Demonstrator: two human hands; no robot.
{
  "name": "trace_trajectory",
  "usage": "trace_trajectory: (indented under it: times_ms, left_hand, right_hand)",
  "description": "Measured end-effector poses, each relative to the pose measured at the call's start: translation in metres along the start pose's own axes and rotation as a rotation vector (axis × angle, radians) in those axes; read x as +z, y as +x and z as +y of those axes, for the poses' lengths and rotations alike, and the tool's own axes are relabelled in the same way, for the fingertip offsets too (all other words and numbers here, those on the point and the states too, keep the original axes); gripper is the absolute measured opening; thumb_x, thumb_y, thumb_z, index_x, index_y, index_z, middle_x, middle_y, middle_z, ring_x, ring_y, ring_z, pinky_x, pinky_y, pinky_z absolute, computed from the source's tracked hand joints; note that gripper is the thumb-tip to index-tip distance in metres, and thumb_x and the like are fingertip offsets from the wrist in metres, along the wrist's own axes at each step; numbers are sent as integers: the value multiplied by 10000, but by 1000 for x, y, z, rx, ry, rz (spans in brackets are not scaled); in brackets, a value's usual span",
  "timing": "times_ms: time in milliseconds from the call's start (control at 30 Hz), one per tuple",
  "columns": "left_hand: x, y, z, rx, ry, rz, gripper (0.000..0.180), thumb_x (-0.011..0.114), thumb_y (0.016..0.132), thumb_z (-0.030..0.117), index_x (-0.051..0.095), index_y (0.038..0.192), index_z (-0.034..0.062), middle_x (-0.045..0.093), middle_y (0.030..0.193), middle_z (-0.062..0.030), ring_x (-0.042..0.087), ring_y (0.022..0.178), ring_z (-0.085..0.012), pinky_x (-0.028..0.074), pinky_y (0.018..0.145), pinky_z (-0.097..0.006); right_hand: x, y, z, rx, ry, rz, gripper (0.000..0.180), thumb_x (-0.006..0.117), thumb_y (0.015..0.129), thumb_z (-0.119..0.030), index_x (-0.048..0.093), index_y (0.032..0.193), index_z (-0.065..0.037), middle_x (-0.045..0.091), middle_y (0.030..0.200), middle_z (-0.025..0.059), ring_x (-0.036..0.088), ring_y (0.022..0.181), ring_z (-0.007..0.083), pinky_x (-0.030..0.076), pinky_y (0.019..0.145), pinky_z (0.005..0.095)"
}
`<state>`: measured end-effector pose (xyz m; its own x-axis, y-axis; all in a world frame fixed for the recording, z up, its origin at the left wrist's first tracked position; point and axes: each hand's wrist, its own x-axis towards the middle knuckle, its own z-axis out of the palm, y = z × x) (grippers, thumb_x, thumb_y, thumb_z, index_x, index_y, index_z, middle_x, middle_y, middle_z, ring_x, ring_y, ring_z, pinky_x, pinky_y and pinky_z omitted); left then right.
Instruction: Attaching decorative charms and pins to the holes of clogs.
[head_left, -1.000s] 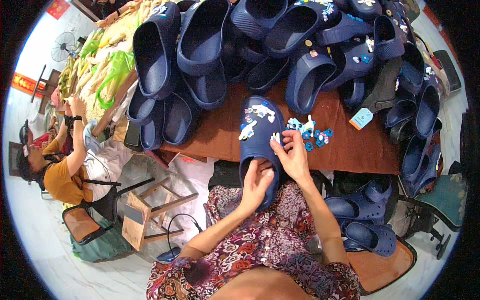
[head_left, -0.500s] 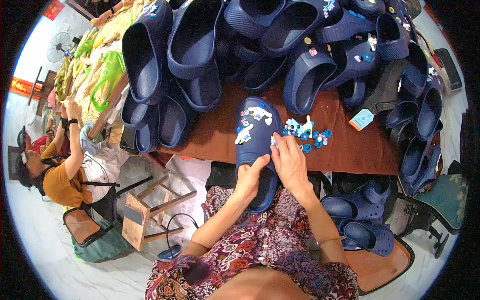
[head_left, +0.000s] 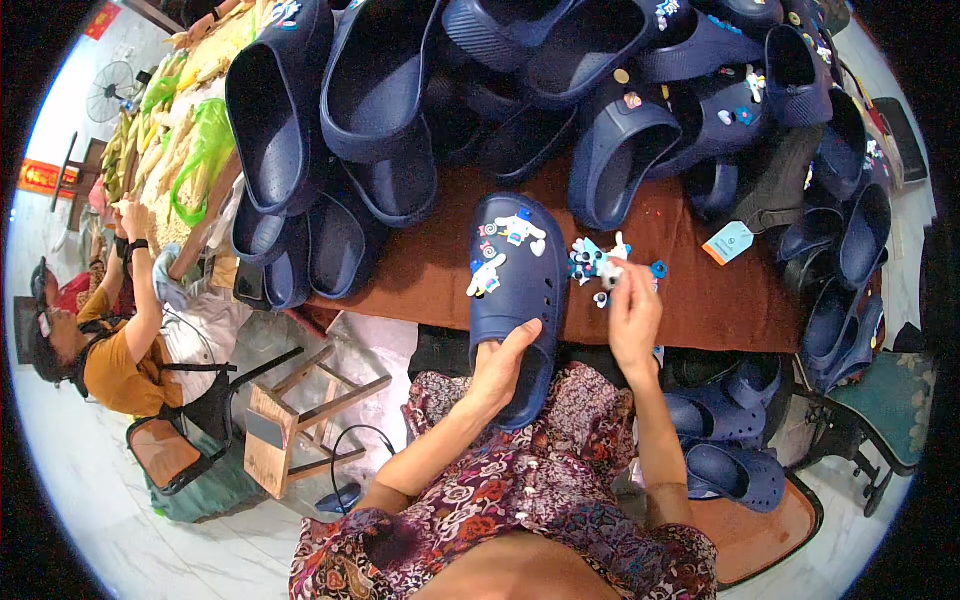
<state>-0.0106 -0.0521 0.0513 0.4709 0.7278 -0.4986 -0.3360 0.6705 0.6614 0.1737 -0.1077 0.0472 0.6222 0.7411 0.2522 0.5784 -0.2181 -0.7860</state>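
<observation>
One hand point(head_left: 632, 315) newly at charms point(head_left: 600, 265) (off clog point(head_left: 517, 300))

A small footwear workshop or assembly room. A desk point(head_left: 700, 300) covered in brown cloth carries a large heap of identical navy clogs point(head_left: 400, 100), with a small pile of decorative charms point(head_left: 600, 262) beside them. More clogs point(head_left: 730, 470) lie on the pale tiled floor point(head_left: 90, 500). At the left, another worker point(head_left: 110, 360) sits at a second table piled with yellow and green goods point(head_left: 180, 150). A fan point(head_left: 110, 90) stands behind.
</observation>
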Motion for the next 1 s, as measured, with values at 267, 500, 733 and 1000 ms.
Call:
trace_trajectory:
  times_ms: [267,500,733,1000]
  left_hand:
    - [-5,-6,-10,-3,24,11,686,690,885,316,368,1415,22,491,1397,-78,477,1270,-210,347,1098,-392]
    - [2,8,6,3,-360,-40,659,561,924,377,377,1438,9,490,1427,-152,466,1310,-296,323,1126,-452]
    - [0,4,11,-96,-376,-72,566,551,932,291,411,1411,22,543,1369,-140,520,1250,-286,355,1105,-442]
    - [15,-30,18,-126,-276,-9,527,596,954,257,411,1406,58,521,1376,-90,479,1285,-213,320,1127,-413]
  right_hand:
    - [-15,26,51,-133,-337,136,270,478,995,-79,591,1236,-40,527,1169,181,588,1022,338,482,864,398]
    - [-11,21,41,-127,-382,58,301,578,949,-101,591,1244,-42,526,1203,190,533,1122,361,425,957,427]
    - [-7,19,2,-145,-95,-18,145,632,909,-110,679,1035,-55,626,1005,107,587,994,292,439,890,400]
    - [19,14,-65,-122,276,-340,169,762,799,-117,683,927,-38,639,899,94,635,821,252,510,725,344]
